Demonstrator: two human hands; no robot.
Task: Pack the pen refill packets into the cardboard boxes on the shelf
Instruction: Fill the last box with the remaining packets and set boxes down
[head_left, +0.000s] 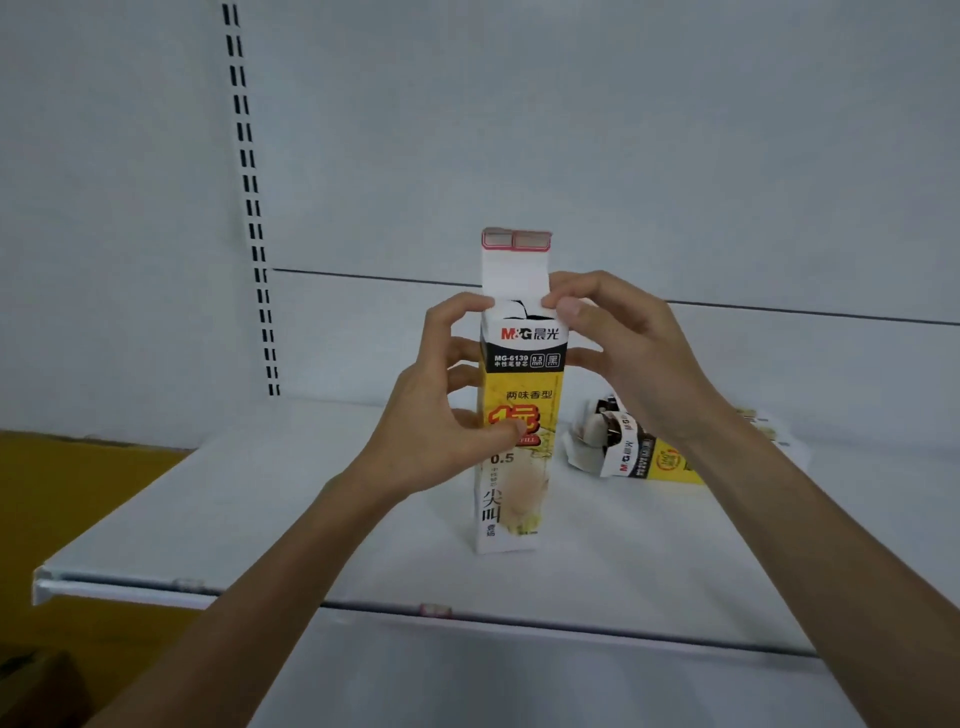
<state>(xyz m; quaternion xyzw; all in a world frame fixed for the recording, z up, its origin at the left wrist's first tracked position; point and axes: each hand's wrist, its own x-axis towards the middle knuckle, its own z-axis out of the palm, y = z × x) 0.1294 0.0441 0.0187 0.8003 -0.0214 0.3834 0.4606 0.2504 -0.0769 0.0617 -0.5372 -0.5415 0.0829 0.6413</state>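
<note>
The tall yellow, white and black cardboard box (511, 483) is stood upright on the white shelf (260, 519), top flap (514, 265) raised. Its body is gripped by the left hand (436, 415), evidently for steadiness. Its mouth edge is pinched by the right hand (623, 353).

Both forearms converge forward. The left grip (441, 410) curls round the box (511, 499), thumb on its front; the right grip (618, 348), opposite and slightly higher, pinches its top edge.

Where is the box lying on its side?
Head view: the lying box sits on the shelf, right of the upright box, behind the right forearm.
</note>
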